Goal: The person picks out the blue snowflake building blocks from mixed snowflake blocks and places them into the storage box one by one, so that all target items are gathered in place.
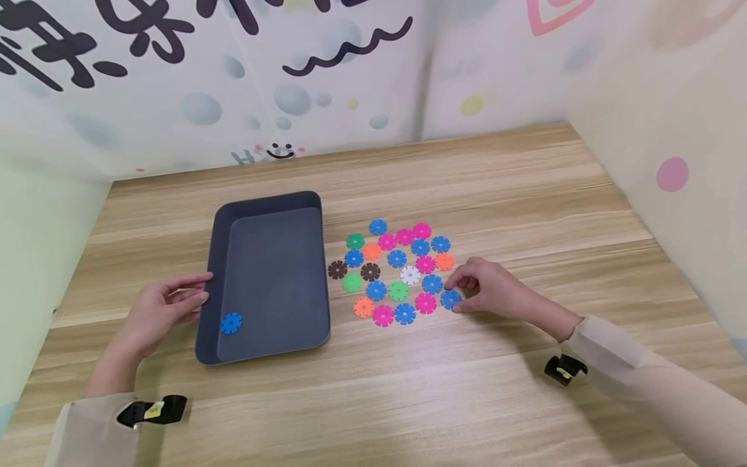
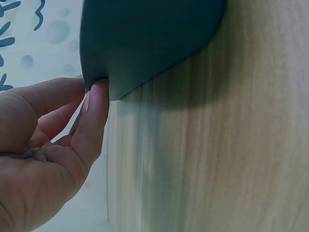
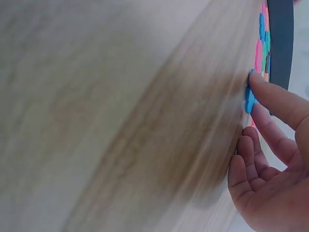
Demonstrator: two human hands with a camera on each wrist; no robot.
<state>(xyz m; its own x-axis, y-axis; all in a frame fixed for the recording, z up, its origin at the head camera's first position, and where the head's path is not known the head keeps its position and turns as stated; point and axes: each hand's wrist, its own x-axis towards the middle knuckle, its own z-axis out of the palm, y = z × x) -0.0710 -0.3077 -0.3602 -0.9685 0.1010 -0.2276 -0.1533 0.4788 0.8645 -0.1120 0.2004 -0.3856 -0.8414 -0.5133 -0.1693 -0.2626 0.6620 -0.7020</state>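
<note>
1. Left hand (image 1: pixel 156 314): nearly closed, thumb and fingers pinching the left rim of the dark tray (image 1: pixel 277 272). Left wrist view is showing the thumb pressing the tray's outer wall.
2. Right hand (image 1: pixel 496 288): thumb and index finger parted only by a disc's width, pinching the rightmost blue disc (image 1: pixel 450 299) by its edges. Other fingers are curling toward the palm. Whether the disc is resting on the table or just clear of it, cannot tell.
3. Dark tray: lying left of centre on the wood-grain table (image 1: pixel 379 402), its long side running away from the person. One lone blue disc (image 1: pixel 231 323) is lying inside, near the left wall and toward the near end.
4. Loose discs, all notched round the edge, are spreading in a cluster between tray and right hand. Blue discs (image 1: pixel 397 258) and pink discs (image 1: pixel 425 303) are making up most of it; orange discs (image 1: pixel 363 307), green discs (image 1: pixel 399 290), two dark brown discs (image 1: pixel 370 272) and one white disc (image 1: pixel 410 275) are lying among them. The left brown one is lying just beside the tray.
5. Both forearms are wearing pale sleeves (image 1: pixel 665 383), a black strap (image 1: pixel 157 410) showing at each wrist.
6. Behind the table, a white wall (image 1: pixel 350 126) is carrying dark lettering and painted bubbles.
</note>
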